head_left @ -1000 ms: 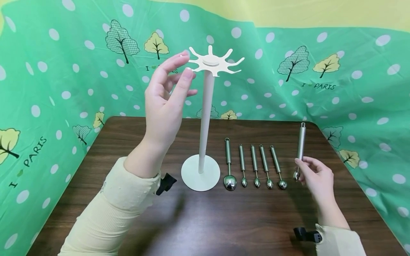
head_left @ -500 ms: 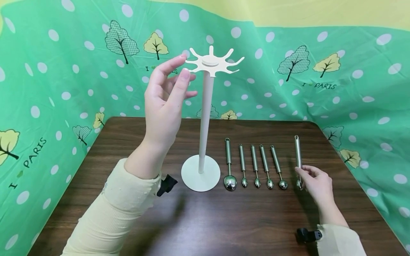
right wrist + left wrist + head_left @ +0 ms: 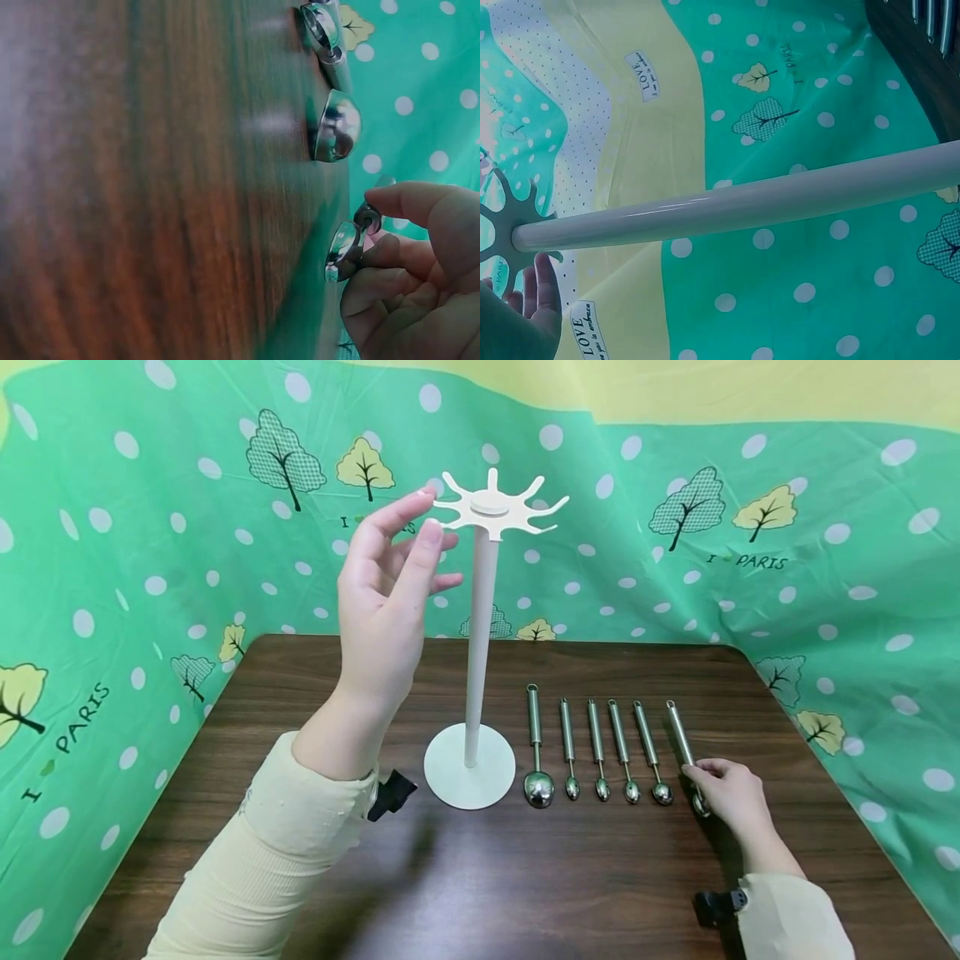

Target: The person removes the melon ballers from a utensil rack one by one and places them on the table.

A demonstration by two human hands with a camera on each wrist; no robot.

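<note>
A pale stand (image 3: 481,635) with a round base and a ring of hook arms at the top rises from the table. My left hand (image 3: 386,585) is raised beside its top, index finger and thumb apart near the left hooks. In the left wrist view, the left hand (image 3: 532,315) has loosely straight fingers by the hooks. With thumb and fingers, my right hand (image 3: 735,797) pinches a steel melon baller (image 3: 678,731) near its handle's lower end. Its scoop (image 3: 345,251) is low at the tabletop in the right wrist view; I cannot tell whether it touches.
Several steel melon ballers (image 3: 596,735) lie in a row between the stand and my right hand, scoops toward me. The leftmost melon baller (image 3: 534,714) has the largest scoop. The dark wooden table (image 3: 525,877) backs onto a green patterned cloth (image 3: 600,560).
My right hand has lowered the melon baller and brought it left, beside the row, its handle now tilting left. My left hand stays nearly still; the hook ring has turned slightly.
</note>
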